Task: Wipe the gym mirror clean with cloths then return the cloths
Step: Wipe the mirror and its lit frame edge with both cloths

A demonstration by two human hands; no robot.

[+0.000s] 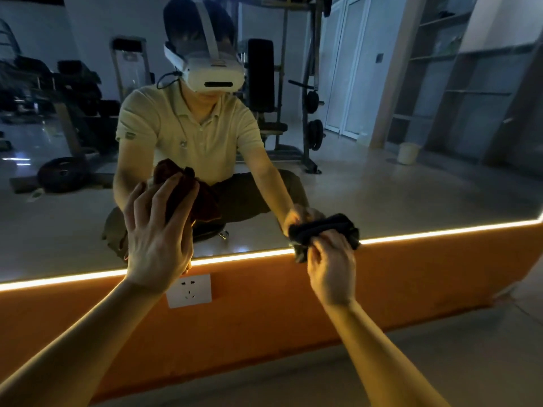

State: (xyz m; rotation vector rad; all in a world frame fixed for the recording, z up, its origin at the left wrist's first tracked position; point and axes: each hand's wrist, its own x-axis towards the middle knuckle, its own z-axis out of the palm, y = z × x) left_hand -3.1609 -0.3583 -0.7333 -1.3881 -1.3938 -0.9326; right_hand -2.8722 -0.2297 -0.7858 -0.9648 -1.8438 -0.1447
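Note:
The large gym mirror (382,183) fills the upper view, with a lit strip along its bottom edge. My left hand (158,230) presses a dark red cloth (202,201) flat against the glass, fingers spread and straight. My right hand (332,265) grips a bunched black cloth (323,227) and holds it at the mirror's lower edge, right of centre. The cloths' far sides merge with their reflections in the glass.
An orange wall band (264,304) runs below the mirror and carries a white wall socket (189,290). Grey floor (440,362) lies at the bottom right. The mirror reflects a crouching person, weight machines and a white bucket (407,153).

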